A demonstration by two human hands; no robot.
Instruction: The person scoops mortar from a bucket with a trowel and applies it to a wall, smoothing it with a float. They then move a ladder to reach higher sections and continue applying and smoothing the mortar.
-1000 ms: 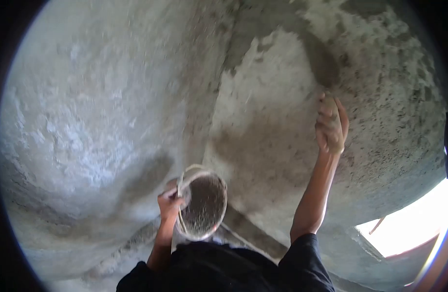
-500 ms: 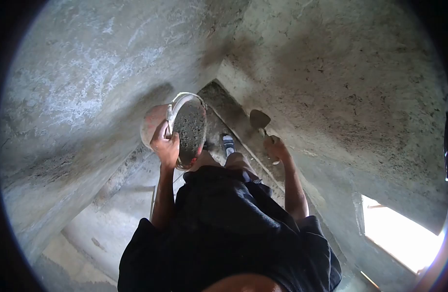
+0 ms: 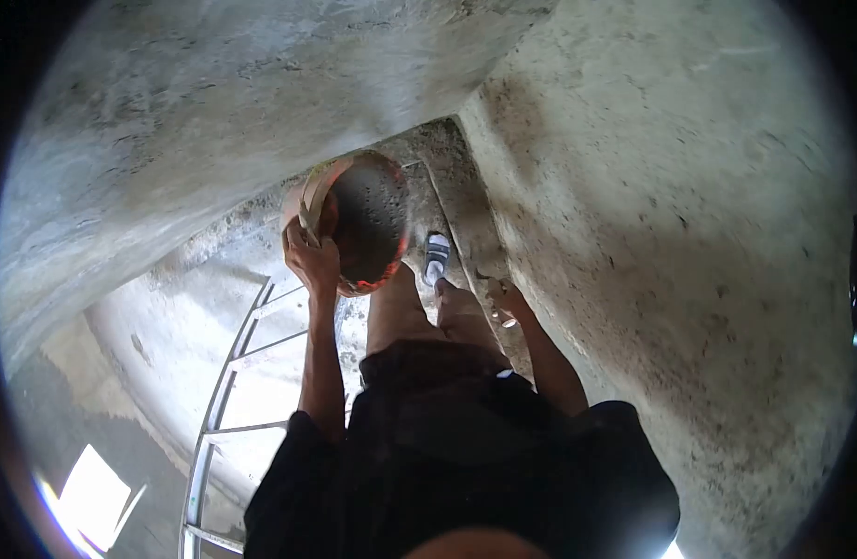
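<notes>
My left hand (image 3: 312, 263) is closed around the pale handle of a reddish bucket (image 3: 384, 276). The bucket hangs tilted, its mouth facing me, and grey wet mortar (image 3: 371, 216) shows inside. To the right of my legs, my right hand (image 3: 510, 300) grips a trowel (image 3: 509, 322) by its handle, whose end pokes out below the fist. Little of the trowel's blade can be made out against the dark ledge.
A metal ladder (image 3: 225, 382) stands at lower left. Rough plastered walls (image 3: 652, 214) meet in a corner ahead. My sandalled foot (image 3: 436, 252) is on a narrow dirty ledge (image 3: 461, 200). A bright opening (image 3: 93, 498) shows at lower left.
My view has turned, bringing the ladder into sight on the left. The bucket's mouth faces me more, and the trowel blade, plain before, is now hard to see. Both hands keep their holds.
</notes>
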